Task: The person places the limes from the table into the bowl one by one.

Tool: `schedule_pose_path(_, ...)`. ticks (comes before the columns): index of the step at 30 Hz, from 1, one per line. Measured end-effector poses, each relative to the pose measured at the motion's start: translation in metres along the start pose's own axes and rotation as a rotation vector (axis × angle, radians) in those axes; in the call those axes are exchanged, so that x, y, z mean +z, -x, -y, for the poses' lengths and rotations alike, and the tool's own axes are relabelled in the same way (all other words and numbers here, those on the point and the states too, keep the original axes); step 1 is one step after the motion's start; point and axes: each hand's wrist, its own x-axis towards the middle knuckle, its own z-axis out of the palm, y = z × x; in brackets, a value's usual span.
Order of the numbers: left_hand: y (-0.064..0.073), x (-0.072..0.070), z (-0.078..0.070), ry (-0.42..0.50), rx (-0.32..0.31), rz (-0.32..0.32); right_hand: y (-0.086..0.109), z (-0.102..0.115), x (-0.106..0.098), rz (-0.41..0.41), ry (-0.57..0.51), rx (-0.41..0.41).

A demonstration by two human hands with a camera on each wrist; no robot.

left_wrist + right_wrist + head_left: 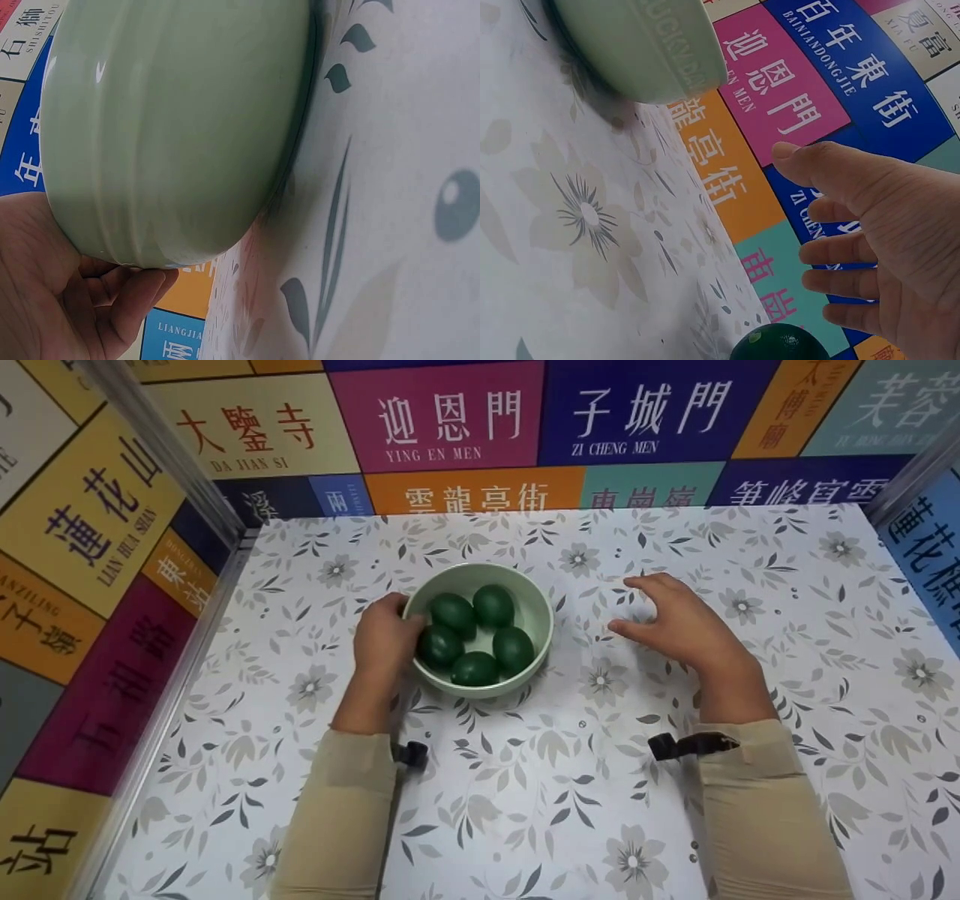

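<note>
A pale green bowl with several dark green eggs in it sits left of centre on the table. My left hand holds the bowl at its left side, thumb over the rim, fingers against the outer wall. The left wrist view shows those fingers curled at the wall of the bowl. To the right of the bowl, my right hand is apart from it, thumb and fingers spread with nothing between them. In the right wrist view another dark green egg shows below the fingers; the head view hides it.
A white table covering with grey flowers and leaves lies under everything. Panels with coloured lettered blocks stand along the back and the left side. Dark straps with small black pieces are on both wrists, over tan sleeves.
</note>
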Motion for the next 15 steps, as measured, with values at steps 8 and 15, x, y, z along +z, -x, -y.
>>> schedule_pose_path(8,0.0,0.0,-0.001,0.006,-0.028,0.009,0.002,-0.01,-0.004,0.036,-0.013,0.075)
schedule_pose_path(15,0.0,-0.001,-0.001,-0.014,-0.02,0.009,0.003,-0.017,-0.008,0.081,-0.022,0.125)
